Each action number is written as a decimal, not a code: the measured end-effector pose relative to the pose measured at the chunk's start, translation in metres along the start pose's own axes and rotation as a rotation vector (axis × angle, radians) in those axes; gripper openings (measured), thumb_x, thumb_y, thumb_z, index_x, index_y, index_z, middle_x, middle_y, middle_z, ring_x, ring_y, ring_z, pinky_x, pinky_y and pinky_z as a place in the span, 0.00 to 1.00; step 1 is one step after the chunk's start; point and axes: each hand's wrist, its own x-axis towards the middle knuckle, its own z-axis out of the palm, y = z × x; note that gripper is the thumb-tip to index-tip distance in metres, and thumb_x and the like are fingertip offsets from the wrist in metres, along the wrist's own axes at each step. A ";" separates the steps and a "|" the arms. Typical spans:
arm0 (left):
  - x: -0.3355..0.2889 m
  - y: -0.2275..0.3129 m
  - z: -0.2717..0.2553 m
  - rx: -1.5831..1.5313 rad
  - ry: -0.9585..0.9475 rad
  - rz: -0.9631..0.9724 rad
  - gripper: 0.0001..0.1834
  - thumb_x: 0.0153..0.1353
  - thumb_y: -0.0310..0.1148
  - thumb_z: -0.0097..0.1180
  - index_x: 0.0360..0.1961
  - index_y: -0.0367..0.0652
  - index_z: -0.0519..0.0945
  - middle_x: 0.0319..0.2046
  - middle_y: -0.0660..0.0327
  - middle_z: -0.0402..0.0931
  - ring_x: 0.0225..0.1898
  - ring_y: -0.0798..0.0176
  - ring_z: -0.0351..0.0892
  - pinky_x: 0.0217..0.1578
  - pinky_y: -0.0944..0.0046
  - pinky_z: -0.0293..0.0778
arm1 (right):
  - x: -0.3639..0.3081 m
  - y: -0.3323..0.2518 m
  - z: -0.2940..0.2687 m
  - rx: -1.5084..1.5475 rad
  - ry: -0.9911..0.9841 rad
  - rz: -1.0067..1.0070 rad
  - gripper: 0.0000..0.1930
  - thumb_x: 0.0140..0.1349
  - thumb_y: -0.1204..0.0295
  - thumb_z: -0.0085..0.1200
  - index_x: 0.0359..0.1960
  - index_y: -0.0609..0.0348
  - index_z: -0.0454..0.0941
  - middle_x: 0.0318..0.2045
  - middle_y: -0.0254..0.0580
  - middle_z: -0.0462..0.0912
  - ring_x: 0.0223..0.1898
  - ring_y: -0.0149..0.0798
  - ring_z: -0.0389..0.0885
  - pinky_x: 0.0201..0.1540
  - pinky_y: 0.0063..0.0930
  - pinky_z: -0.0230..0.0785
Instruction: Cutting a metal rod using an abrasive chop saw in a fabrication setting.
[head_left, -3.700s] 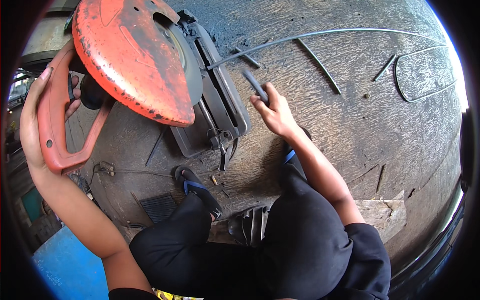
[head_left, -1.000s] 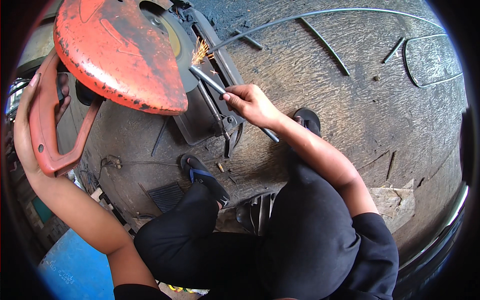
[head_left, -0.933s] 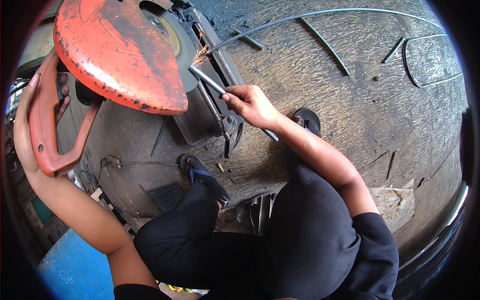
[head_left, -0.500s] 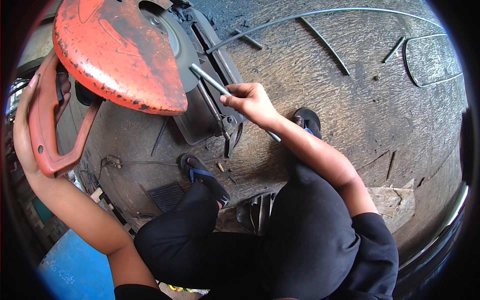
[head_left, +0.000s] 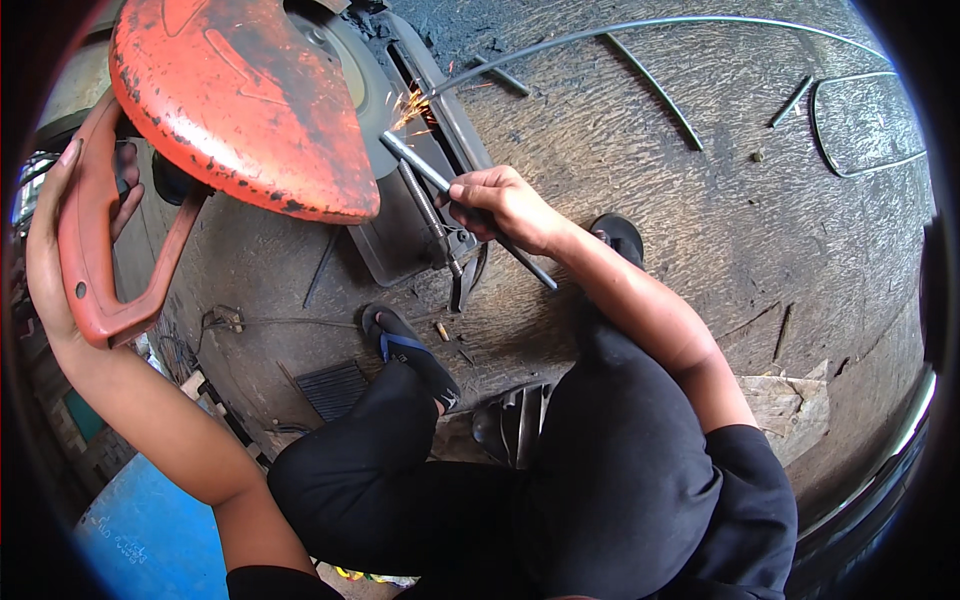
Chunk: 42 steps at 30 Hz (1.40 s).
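An orange, worn blade guard (head_left: 240, 110) belongs to a chop saw at the upper left. My left hand (head_left: 48, 245) is closed around the saw's orange loop handle (head_left: 85, 245), with its fingertips showing inside the loop. Sparks (head_left: 410, 105) fly from the grey cutting disc (head_left: 372, 85) beside the guard. My right hand (head_left: 508, 210) grips a grey metal rod (head_left: 420, 163) that slants across the saw's base. The rod's upper end lies close to the disc's edge; I cannot tell whether they touch. Its lower end sticks out below my right hand.
A long bent rod (head_left: 640, 23) arches from the saw's vise to the right. Cut rod pieces (head_left: 655, 90) and a curved wire (head_left: 815, 125) lie on the worn floor. My sandaled feet (head_left: 405, 345) are near the saw base. Something blue (head_left: 160, 530) stands lower left.
Sparks have appeared at the disc. The guard and handle have shifted slightly, and the fingers of my right hand are wrapped more fully around the rod.
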 end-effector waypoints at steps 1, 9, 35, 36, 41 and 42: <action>0.000 0.001 -0.002 0.007 -0.009 0.010 0.29 0.63 0.45 0.46 0.60 0.36 0.68 0.53 0.56 0.74 0.48 0.67 0.76 0.49 0.67 0.72 | 0.000 0.000 0.001 -0.046 0.020 -0.018 0.12 0.67 0.67 0.47 0.35 0.64 0.78 0.18 0.30 0.72 0.16 0.22 0.65 0.18 0.17 0.57; 0.001 -0.002 -0.003 -0.027 0.050 0.054 0.29 0.64 0.43 0.44 0.60 0.33 0.67 0.53 0.54 0.73 0.49 0.65 0.77 0.49 0.66 0.73 | -0.001 0.001 0.011 -0.338 0.126 -0.123 0.12 0.67 0.67 0.48 0.35 0.64 0.79 0.15 0.29 0.71 0.17 0.22 0.64 0.20 0.21 0.57; 0.007 -0.002 -0.012 0.028 -0.039 0.015 0.29 0.62 0.45 0.51 0.55 0.31 0.71 0.39 0.53 0.78 0.40 0.65 0.79 0.43 0.68 0.75 | 0.003 0.000 -0.003 0.451 -0.139 0.243 0.17 0.66 0.60 0.36 0.39 0.63 0.70 0.22 0.35 0.68 0.18 0.26 0.59 0.21 0.20 0.53; 0.008 -0.002 -0.013 0.027 -0.040 0.014 0.29 0.62 0.45 0.51 0.55 0.31 0.71 0.39 0.53 0.78 0.40 0.65 0.79 0.43 0.68 0.75 | 0.003 -0.003 -0.003 0.376 -0.191 0.244 0.18 0.66 0.61 0.36 0.39 0.65 0.71 0.22 0.35 0.68 0.17 0.26 0.59 0.20 0.19 0.52; 0.008 -0.002 -0.013 0.004 -0.031 0.038 0.30 0.62 0.46 0.48 0.57 0.32 0.70 0.44 0.52 0.77 0.44 0.64 0.78 0.45 0.67 0.75 | -0.001 -0.006 0.004 0.283 -0.208 0.160 0.18 0.69 0.65 0.38 0.42 0.70 0.73 0.22 0.35 0.70 0.18 0.25 0.61 0.21 0.19 0.54; 0.007 -0.002 -0.012 0.004 -0.032 0.037 0.30 0.62 0.46 0.48 0.57 0.32 0.70 0.44 0.52 0.77 0.44 0.64 0.78 0.45 0.67 0.75 | 0.000 -0.004 0.003 0.283 -0.207 0.161 0.18 0.69 0.65 0.38 0.42 0.70 0.73 0.22 0.35 0.70 0.18 0.25 0.61 0.21 0.19 0.54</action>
